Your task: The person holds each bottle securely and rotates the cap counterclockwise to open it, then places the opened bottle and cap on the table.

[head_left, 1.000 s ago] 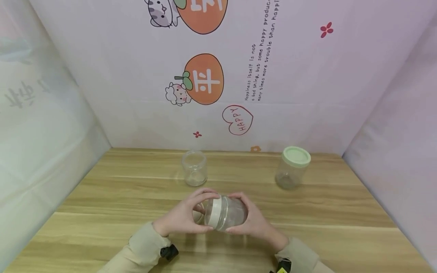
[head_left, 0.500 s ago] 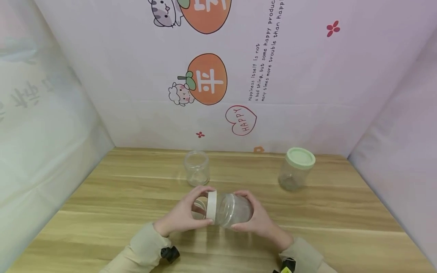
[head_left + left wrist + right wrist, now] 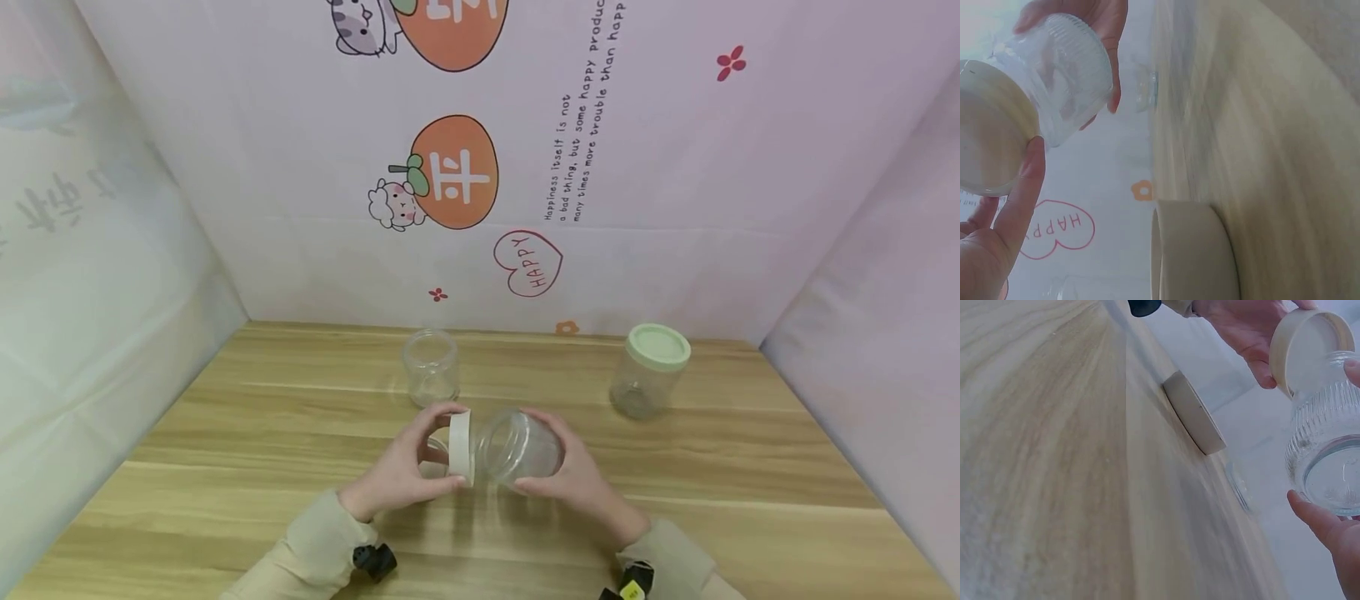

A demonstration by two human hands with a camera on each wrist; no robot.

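Above the table, my left hand (image 3: 401, 467) grips a cream lid (image 3: 460, 448) by its rim, thumb below and fingers above. My right hand (image 3: 576, 471) holds a clear glass jar (image 3: 534, 450) on its side, its mouth turned toward the lid. A narrow gap parts the lid from the jar in the head view. Ribbed glass shows on the jar (image 3: 1322, 425) in the right wrist view, the lid's inner face (image 3: 1313, 350) beyond it. A second cream lid (image 3: 1197, 253) lies on the table under my left hand, mostly hidden in the head view.
At the back of the wooden table (image 3: 225, 500) stands a lidless glass jar (image 3: 431, 371). Further right is a jar with a pale green lid (image 3: 651, 371). A printed cloth (image 3: 637, 167) hangs behind the table, with white cloth on both sides.
One second ago the lid was against the jar's mouth. The lid has come off to the left, and the jar has moved slightly right and up in the head view.
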